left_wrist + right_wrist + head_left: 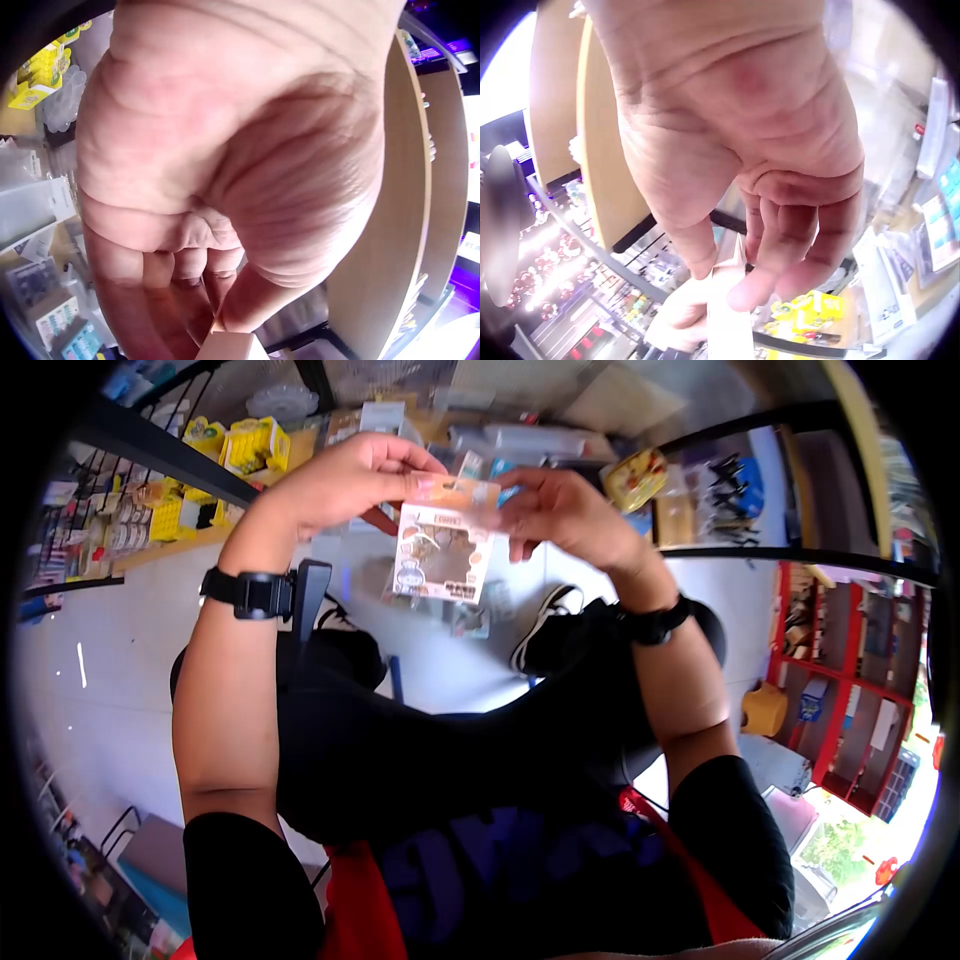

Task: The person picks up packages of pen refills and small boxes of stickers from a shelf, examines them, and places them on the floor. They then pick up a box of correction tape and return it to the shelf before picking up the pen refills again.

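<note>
A small flat cardboard box (440, 555) with a cut-out front window, printed cartoon pictures and an orange top is held up in front of the knees in the head view. My left hand (335, 485) pinches its upper left corner between thumb and fingers. At the upper right edge, my right hand (575, 520) has thumb and fingertips on the box. From the right wrist, the box's narrow pale side (731, 322) shows between thumb and index finger, with a small flap raised at its end. Only a pale end of the box (231, 346) appears below the left thumb.
Beyond the hands runs a cluttered wooden shelf with yellow display boxes (255, 445), a yellow tin (635, 478) and packets of dark items (728, 495). A black metal rail (830, 563) edges it. Clear plastic packaging (470, 618) is below the box. A red shelf unit (845, 680) stands right.
</note>
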Available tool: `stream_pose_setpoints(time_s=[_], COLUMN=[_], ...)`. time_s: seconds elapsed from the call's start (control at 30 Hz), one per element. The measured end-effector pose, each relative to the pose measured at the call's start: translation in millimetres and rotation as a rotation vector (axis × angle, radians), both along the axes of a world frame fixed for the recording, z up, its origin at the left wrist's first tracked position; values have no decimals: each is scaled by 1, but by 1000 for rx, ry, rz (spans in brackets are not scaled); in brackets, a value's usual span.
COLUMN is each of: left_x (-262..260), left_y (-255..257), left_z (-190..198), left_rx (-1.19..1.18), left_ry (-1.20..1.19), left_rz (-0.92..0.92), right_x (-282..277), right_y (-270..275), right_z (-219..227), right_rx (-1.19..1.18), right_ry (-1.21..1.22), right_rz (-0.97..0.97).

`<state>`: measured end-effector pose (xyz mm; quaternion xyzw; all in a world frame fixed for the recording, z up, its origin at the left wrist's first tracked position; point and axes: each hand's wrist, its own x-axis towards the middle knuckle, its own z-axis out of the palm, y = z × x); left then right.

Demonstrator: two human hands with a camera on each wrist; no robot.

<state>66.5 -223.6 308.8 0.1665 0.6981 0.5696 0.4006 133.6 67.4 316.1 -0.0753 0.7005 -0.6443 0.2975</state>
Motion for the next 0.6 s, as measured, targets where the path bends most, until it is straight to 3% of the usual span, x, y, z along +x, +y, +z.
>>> stream_pose_setpoints(time_s=[0.1,0.2,0.3,0.37,0.43,0.47,0.5,0.57,0.6], left_x=[-2,-17,-22,-25,-18,-14,-9,-5,-2], left_y=[4,7,7,6,8,10,10,3,1], left_z=[-33,-108,-171,-207,-237,-254,-273,-309,-319], left_rx=[-108,-237,-446,-519,-592,-628,-662,-652,-646], left_ry=[-69,-136,-222,-277,-333,-297,-261,-208,-199], left_rz=[-50,66,-6,-31,-57,-70,-85,-81,-76], right_x=[-2,-19,-28,-26,-23,-14,-11,-9,-7], right_y=[18,41,50,48,46,60,61,53,55], right_z=[-9,-24,-24,-8,24,41,34,11,5], right_rx=[204,321,450,382,382,313,307,662,643], right_ry=[25,170,335,281,57,181,175,398,417], right_rz=[4,-61,-46,-44,109,233,216,224,238])
